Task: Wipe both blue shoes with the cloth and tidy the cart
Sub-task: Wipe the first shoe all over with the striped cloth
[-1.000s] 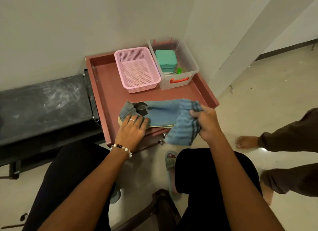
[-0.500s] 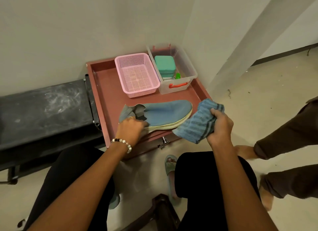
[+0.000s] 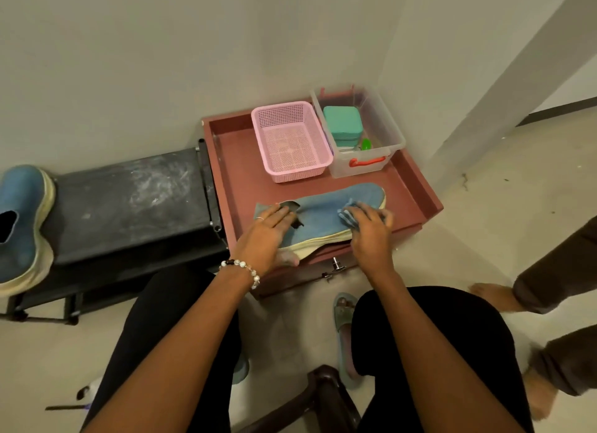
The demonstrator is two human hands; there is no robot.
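Observation:
One blue shoe [image 3: 326, 213] lies on its side along the front of the red cart tray [image 3: 429, 203], toe pointing right. My left hand [image 3: 266, 235] holds its heel end, fingers over the opening and thumb by the pale sole. My right hand [image 3: 371, 230] grips the bunched blue striped cloth [image 3: 347, 215] and presses it onto the shoe's upper near the toe. The second blue shoe [image 3: 21, 226] rests on the black bench [image 3: 129, 203] at the far left, partly cut off by the frame edge.
At the back of the tray stand a pink basket [image 3: 290, 142] and a clear box [image 3: 392, 135] holding a teal container [image 3: 342, 124]. Walls close in behind and to the right. Another person's legs [image 3: 549, 287] are at the right. A dark chair part [image 3: 323, 390] shows between my knees.
My right hand has carried the cloth from beside the toe leftward onto the shoe's upper. The left hand stays at the heel. The view has widened, revealing the second shoe.

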